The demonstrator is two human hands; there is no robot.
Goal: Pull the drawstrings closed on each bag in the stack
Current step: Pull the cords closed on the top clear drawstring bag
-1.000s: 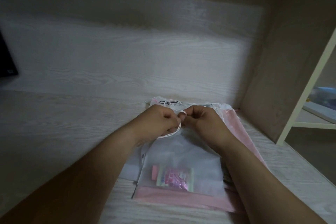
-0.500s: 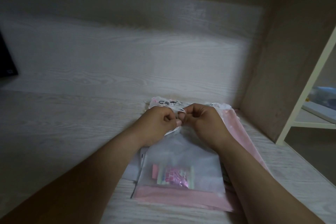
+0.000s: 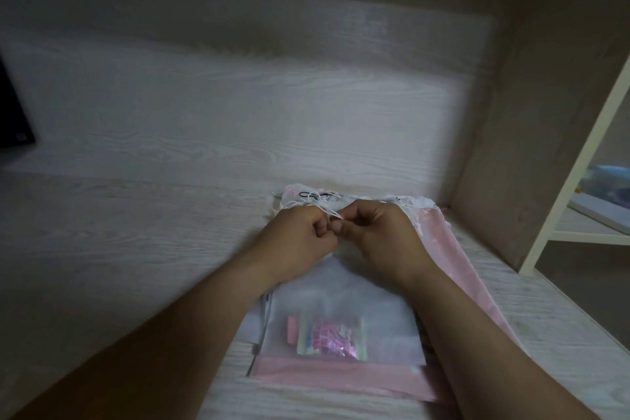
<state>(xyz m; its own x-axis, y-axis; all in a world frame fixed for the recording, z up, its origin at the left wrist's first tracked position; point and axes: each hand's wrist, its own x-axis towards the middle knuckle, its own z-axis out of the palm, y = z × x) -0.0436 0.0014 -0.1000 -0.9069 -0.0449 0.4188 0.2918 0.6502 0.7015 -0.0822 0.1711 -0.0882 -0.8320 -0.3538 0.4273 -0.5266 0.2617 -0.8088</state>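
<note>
A person's left hand (image 3: 300,235) and right hand (image 3: 381,235) meet knuckle to knuckle at the mouth of the translucent top bag (image 3: 341,290) of a stack (image 3: 255,320), both pinching its thin white drawstring (image 3: 332,213), near the back right corner of a pale wood-grain surface (image 3: 136,249); a pink and green packet (image 3: 327,337) shows through the bag above its pink bottom band, and a pink bag (image 3: 439,242) juts out beneath toward the right edge

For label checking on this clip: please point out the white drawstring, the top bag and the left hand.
white drawstring (image 3: 333,213): head view, strand just above the thumbs.
top bag (image 3: 344,297): head view, translucent front panel.
left hand (image 3: 300,237): head view, back of the hand.
</note>
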